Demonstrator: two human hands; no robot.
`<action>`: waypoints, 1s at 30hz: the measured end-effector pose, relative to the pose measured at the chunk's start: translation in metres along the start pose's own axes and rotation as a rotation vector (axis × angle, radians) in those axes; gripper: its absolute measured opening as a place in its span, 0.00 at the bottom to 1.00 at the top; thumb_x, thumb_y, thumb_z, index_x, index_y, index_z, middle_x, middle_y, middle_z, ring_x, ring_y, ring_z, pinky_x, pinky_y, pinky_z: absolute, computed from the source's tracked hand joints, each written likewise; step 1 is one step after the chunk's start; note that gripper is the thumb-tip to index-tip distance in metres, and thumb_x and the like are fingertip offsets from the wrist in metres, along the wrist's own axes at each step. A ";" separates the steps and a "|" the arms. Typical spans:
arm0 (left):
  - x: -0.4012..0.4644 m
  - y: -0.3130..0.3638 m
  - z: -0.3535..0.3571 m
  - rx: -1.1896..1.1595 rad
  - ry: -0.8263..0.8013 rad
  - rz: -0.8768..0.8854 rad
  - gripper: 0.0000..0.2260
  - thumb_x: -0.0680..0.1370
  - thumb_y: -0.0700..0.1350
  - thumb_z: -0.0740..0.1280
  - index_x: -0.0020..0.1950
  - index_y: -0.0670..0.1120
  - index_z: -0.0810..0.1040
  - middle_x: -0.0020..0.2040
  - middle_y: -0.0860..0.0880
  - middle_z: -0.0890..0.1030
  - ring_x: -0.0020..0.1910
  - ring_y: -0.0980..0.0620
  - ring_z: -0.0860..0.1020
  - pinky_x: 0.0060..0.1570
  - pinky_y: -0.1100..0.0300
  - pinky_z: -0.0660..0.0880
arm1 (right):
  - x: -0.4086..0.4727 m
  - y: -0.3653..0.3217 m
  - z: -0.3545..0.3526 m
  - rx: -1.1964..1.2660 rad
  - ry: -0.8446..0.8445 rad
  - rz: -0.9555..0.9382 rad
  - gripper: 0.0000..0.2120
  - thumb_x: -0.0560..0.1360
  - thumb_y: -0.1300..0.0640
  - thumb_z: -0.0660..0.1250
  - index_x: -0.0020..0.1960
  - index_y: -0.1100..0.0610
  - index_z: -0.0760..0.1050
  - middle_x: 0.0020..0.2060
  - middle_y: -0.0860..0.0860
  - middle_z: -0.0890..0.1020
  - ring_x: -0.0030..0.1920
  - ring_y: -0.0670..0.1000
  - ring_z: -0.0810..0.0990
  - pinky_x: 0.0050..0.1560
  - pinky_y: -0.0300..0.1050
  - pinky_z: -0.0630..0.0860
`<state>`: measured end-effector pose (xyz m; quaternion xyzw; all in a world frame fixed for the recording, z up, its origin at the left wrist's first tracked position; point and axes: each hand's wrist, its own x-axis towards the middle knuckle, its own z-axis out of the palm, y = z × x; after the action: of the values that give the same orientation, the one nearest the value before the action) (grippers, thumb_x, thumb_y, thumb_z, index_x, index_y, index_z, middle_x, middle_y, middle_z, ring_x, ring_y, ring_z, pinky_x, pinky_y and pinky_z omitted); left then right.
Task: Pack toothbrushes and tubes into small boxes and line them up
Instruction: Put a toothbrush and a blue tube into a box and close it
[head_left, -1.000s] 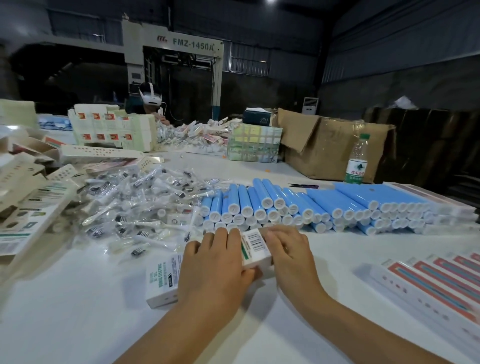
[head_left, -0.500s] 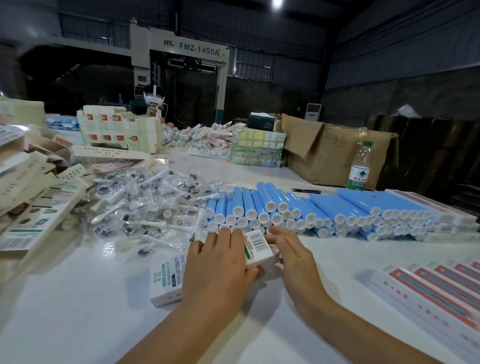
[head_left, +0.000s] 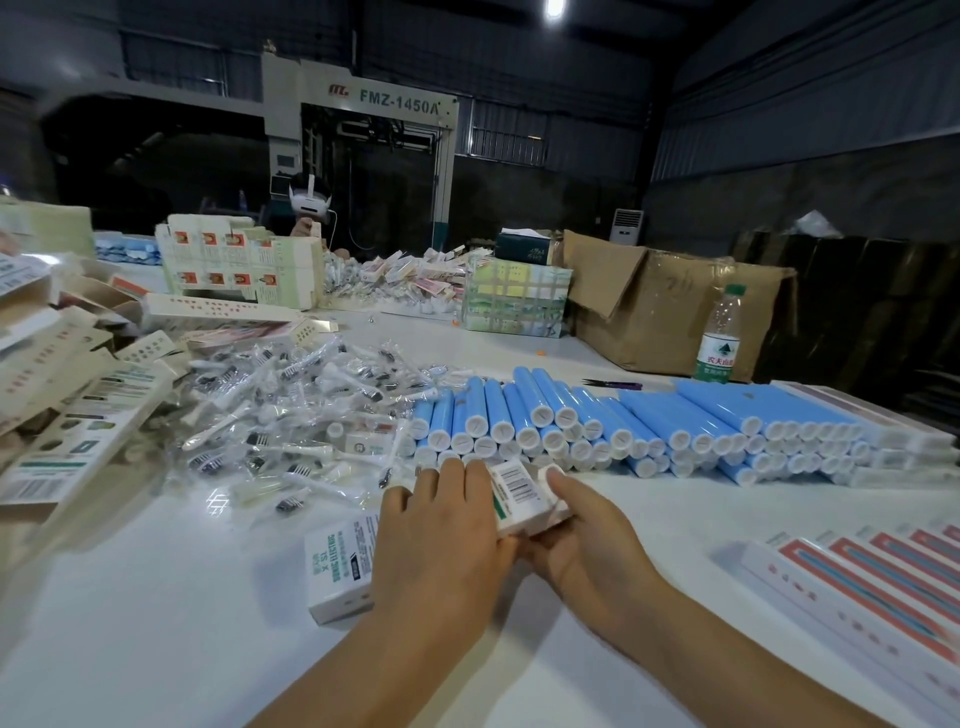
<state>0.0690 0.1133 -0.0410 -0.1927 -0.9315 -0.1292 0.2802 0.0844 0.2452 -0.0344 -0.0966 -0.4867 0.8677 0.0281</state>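
**Closing the end flap of one box**

Small white printed cardboard box (head_left: 519, 499) lies on the white table (head_left: 156, 597), in front of the stacked blue plastic tubes (head_left: 597, 421). Left hand (head_left: 441, 540) presses it flat, fingers straight. Right hand (head_left: 582, 540) pinches the box's end. Judgement: steady the body, tuck the flap squarely.

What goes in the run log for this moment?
step: closing small box | left hand: lies over box | right hand: grips barcode end | blue tubes: stacked behind | box on table
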 end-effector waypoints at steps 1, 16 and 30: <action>-0.001 0.002 0.000 0.009 -0.015 0.006 0.26 0.77 0.63 0.56 0.69 0.50 0.57 0.63 0.52 0.66 0.62 0.50 0.66 0.58 0.54 0.61 | 0.000 0.003 0.001 -0.079 0.008 -0.053 0.11 0.80 0.58 0.59 0.58 0.61 0.74 0.47 0.60 0.85 0.45 0.57 0.85 0.41 0.50 0.81; -0.001 0.007 -0.003 0.084 0.052 0.005 0.30 0.71 0.63 0.68 0.63 0.42 0.74 0.53 0.46 0.77 0.50 0.45 0.76 0.49 0.51 0.71 | -0.001 0.001 0.001 -0.168 -0.092 -0.258 0.19 0.73 0.70 0.50 0.54 0.65 0.77 0.49 0.63 0.83 0.47 0.59 0.83 0.40 0.51 0.80; -0.005 0.013 -0.001 0.068 0.054 0.099 0.29 0.77 0.61 0.56 0.71 0.43 0.64 0.61 0.48 0.72 0.58 0.46 0.72 0.56 0.51 0.66 | -0.008 0.017 -0.001 -0.688 0.045 -0.452 0.20 0.81 0.51 0.54 0.69 0.57 0.71 0.59 0.54 0.80 0.60 0.53 0.78 0.63 0.56 0.73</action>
<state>0.0791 0.1232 -0.0410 -0.2253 -0.9168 -0.0885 0.3178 0.0930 0.2360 -0.0482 -0.0101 -0.7567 0.6240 0.1947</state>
